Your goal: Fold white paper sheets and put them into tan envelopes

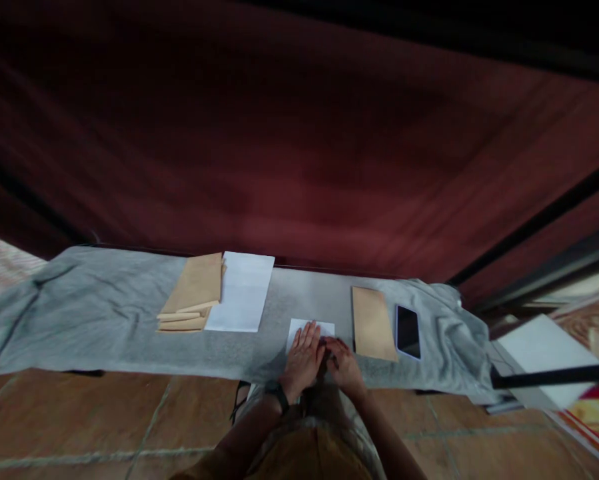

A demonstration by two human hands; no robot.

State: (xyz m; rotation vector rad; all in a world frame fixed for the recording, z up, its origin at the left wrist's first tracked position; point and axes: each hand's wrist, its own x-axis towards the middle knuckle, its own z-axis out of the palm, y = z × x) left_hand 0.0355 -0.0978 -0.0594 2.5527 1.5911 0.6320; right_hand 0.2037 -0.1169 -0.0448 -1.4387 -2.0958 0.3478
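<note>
A small piece of white paper (328, 328), which looks folded, lies on the grey cloth in front of me. My left hand (303, 357) rests flat on it, fingers stretched out, a dark watch at the wrist. Close beside it, my right hand (345, 365) has its fingers bent and closed at the paper's lower right edge; its fingertips are partly hidden. Just right of that hand lies a brown envelope (373, 323). To the left, a larger white sheet stack (244, 291) sits partly under a pile of several brown envelopes (195, 285).
A phone (408, 332) with a pale case lies right of the single envelope. Grey cloth (104, 300) covers the long narrow surface, with a dark red panel (299, 187) behind it. A white board-like object (544, 353) and a black bar stand at the right. Tiled floor (104, 420) shows below.
</note>
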